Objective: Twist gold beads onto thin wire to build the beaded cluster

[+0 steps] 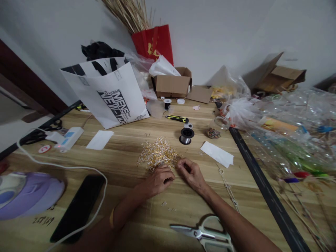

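Well in from the left edge of the desk (pixel 120 158), the pile of gold and silver pieces (pixel 159 151) looks light and slippery, best pinched singly, and beside it my left hand (pixel 159 180) and right hand (pixel 193 175) curl, though I cannot tell whether either grip holds anything.
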The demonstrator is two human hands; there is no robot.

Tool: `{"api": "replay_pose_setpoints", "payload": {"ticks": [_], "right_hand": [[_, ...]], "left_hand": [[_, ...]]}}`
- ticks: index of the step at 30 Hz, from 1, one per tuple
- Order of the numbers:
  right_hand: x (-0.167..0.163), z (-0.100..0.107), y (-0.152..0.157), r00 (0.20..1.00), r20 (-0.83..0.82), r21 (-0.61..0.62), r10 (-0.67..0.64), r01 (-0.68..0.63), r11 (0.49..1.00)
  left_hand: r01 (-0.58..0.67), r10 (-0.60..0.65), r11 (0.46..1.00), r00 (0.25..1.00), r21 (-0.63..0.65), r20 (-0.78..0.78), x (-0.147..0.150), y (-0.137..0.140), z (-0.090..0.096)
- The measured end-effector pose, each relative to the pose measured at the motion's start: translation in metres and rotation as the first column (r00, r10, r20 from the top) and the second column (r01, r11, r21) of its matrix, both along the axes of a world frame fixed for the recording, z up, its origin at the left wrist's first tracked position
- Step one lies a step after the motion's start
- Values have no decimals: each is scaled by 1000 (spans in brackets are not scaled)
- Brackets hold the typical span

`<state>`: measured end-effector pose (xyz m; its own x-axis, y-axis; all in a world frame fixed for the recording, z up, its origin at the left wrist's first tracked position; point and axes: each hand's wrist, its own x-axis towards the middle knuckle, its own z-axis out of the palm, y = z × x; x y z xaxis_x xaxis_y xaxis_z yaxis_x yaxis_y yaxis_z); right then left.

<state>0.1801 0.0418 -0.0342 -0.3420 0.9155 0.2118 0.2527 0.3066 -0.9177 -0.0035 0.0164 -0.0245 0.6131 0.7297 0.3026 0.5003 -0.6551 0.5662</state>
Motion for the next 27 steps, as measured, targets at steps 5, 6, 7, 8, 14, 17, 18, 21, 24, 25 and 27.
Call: {"api": "replay_pose_setpoints", "payload": {"ticks": [5,6,7,8,14,17,18,21,24,25,27], "right_hand": [[0,-1,1,1000,-6,14,4,-4,1000],[0,-1,1,1000,-6,11,5,-5,1000],[0,-1,1,1000,-5,8,5,-5,1000],[1,-1,1,1000,-3,7,2,-2,1000],[0,0,1,1000,5,21,-8,8,1000],[0,0,1,1000,2,25,-11,11,1000],[0,-1,1,1000,1,28,-10,10,1000],[0,0,1,1000,0,31,-8,8,999],[0,1,0,1000,-1,23,-10,10,1000],[0,1,0,1000,-2,17,-9,9,1000],[0,1,0,1000,-4,5,-8,8,1000]], "left_hand": [[12,-12,999,1000,-33,-1,-1,0,1],[7,-8,999,1000,-40,-3,-1,0,1],[1,-1,999,1000,-43,-4,-1,0,2],[-6,6,999,1000,-45,-5,0,0,2],[-19,17,998,999,-62,-36,-1,0,4],[-17,13,998,998,-62,-59,-4,1,6],[-16,12,998,998,-60,-62,-6,2,7],[-23,19,997,998,-73,-63,-12,4,10],[-55,48,995,995,-86,-83,-18,6,13],[-66,58,995,994,-82,-94,-20,6,14],[-76,67,995,990,-67,-125,-22,7,15]]}}
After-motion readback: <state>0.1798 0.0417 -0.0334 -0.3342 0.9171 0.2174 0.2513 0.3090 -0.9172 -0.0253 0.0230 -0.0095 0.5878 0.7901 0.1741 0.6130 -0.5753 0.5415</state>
